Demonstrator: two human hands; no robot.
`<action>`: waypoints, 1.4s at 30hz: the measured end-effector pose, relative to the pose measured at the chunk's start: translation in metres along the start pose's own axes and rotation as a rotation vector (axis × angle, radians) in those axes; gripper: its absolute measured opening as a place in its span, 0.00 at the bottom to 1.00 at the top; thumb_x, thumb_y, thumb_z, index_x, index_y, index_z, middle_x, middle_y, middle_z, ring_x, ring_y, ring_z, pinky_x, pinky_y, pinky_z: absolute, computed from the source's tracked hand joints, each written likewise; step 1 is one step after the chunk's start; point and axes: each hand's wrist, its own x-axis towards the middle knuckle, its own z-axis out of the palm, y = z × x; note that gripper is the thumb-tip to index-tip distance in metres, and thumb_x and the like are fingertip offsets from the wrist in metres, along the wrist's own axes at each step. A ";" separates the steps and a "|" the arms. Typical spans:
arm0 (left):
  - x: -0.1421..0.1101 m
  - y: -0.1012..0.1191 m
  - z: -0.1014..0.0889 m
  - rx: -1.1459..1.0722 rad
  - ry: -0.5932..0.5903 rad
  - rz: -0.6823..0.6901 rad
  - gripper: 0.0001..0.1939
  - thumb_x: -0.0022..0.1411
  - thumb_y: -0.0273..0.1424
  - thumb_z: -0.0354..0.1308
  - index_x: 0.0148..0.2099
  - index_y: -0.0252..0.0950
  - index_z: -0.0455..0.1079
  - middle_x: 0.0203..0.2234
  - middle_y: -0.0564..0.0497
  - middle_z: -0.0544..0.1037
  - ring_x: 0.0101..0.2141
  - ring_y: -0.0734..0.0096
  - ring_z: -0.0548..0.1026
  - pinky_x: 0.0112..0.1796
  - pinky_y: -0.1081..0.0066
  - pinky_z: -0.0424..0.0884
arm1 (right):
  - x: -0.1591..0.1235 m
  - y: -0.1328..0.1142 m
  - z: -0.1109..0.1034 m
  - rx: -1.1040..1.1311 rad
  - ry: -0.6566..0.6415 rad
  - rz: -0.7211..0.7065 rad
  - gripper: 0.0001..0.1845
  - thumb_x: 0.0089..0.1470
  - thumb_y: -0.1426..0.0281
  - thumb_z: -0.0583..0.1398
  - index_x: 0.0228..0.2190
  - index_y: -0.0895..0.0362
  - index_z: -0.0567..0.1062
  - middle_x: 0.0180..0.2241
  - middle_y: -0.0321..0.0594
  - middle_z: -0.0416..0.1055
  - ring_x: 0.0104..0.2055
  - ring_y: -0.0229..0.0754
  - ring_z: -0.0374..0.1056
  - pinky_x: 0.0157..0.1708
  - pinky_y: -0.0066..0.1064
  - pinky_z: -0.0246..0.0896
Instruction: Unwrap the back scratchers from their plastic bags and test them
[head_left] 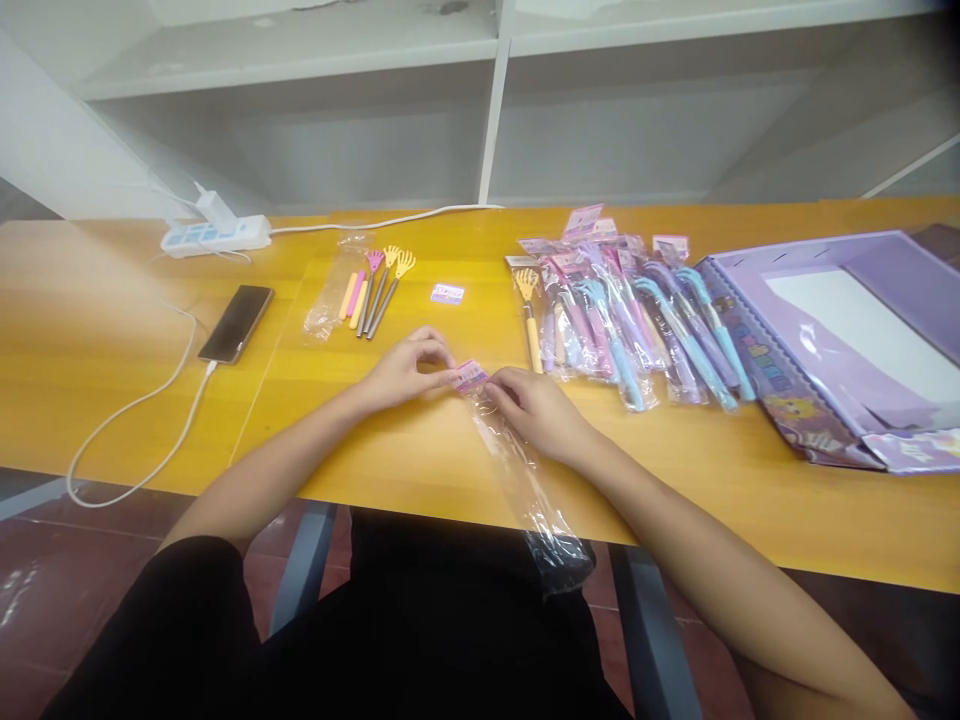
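Observation:
My left hand (409,365) and my right hand (529,405) meet over the yellow table (390,470), both pinching the pink paper header (470,376) of a long clear plastic sleeve (525,480). The sleeve runs from the header back toward me and hangs over the table's front edge. Beyond my left hand lie several loose small back scratchers (375,285) with hand-shaped heads, beside an empty clear bag (330,295). A single pink label (447,293) lies alone past my hands.
A pile of packaged scratchers (630,310) lies at the right, next to an open purple display box (840,340). At the left a phone (236,322) is plugged by a white cable (142,430) into a power strip (216,234). White shelving stands behind the table.

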 end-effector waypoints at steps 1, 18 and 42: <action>0.000 0.001 0.000 0.020 -0.029 0.000 0.15 0.65 0.46 0.69 0.39 0.39 0.81 0.43 0.47 0.74 0.47 0.62 0.77 0.55 0.56 0.72 | 0.000 0.001 0.000 -0.008 0.000 -0.003 0.15 0.72 0.65 0.55 0.31 0.54 0.73 0.31 0.40 0.76 0.33 0.44 0.70 0.35 0.35 0.58; 0.008 -0.002 -0.022 0.094 0.139 -0.096 0.14 0.68 0.43 0.64 0.40 0.36 0.78 0.41 0.46 0.78 0.43 0.63 0.77 0.47 0.62 0.74 | 0.002 -0.001 -0.001 -0.135 -0.044 -0.001 0.15 0.72 0.69 0.54 0.31 0.55 0.72 0.34 0.44 0.76 0.35 0.46 0.70 0.37 0.36 0.57; 0.009 0.034 0.010 0.070 -0.047 -0.227 0.23 0.76 0.50 0.49 0.54 0.37 0.73 0.42 0.44 0.82 0.36 0.63 0.80 0.40 0.60 0.78 | 0.012 0.004 0.005 0.623 0.249 0.142 0.20 0.67 0.48 0.60 0.40 0.53 0.75 0.21 0.31 0.67 0.23 0.40 0.64 0.26 0.34 0.59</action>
